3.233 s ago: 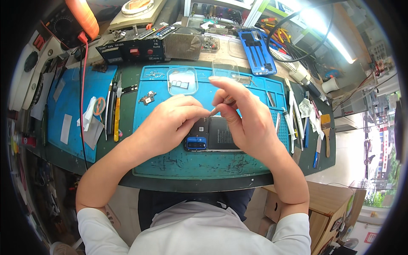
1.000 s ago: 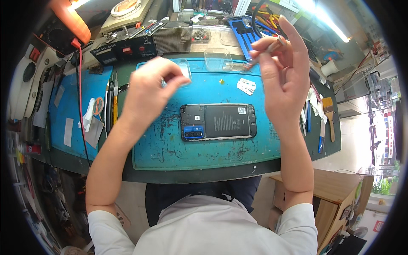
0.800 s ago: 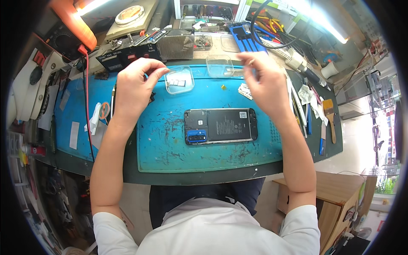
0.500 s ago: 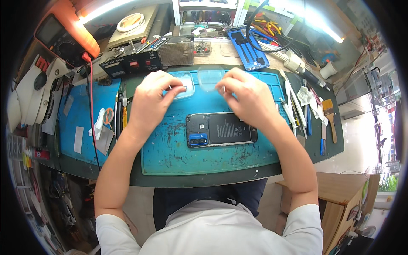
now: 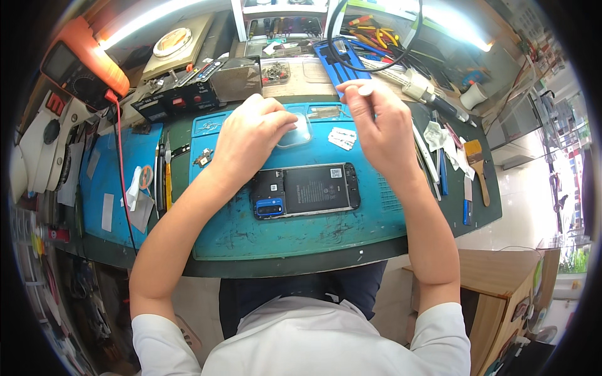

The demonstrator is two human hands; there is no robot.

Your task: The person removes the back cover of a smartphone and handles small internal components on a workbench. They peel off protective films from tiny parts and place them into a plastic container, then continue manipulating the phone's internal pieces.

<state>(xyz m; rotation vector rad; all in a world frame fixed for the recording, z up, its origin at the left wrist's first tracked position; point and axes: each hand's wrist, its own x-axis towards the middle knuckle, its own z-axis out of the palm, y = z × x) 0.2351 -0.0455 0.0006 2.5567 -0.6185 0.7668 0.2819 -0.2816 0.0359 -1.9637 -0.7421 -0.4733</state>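
Note:
A small clear plastic box (image 5: 296, 138) stands on the blue work mat (image 5: 301, 241). My left hand (image 5: 251, 133) bends over its left side, thumb and fingers closed at its rim. My right hand (image 5: 384, 119) is raised to the right of the box, above the mat's far right part. Its fingers are curled in, and a small pale round spot shows at their tips; I cannot make out what it is. Nearer to me lies a phone (image 5: 306, 190) with its back off, battery and blue camera surround exposed. A razor blade (image 5: 342, 138) rests between box and right hand.
Small metal parts (image 5: 203, 157) lie left of my left forearm. A blue tray (image 5: 338, 59) and pliers (image 5: 384, 37) are at the back. A brush (image 5: 480, 166) lies far right. An orange multimeter (image 5: 84, 62) with a red lead stands back left.
My right hand has risen away from the box, uncovering the razor blade. My left hand has moved right, over the box's rim. The whole view has shifted slightly.

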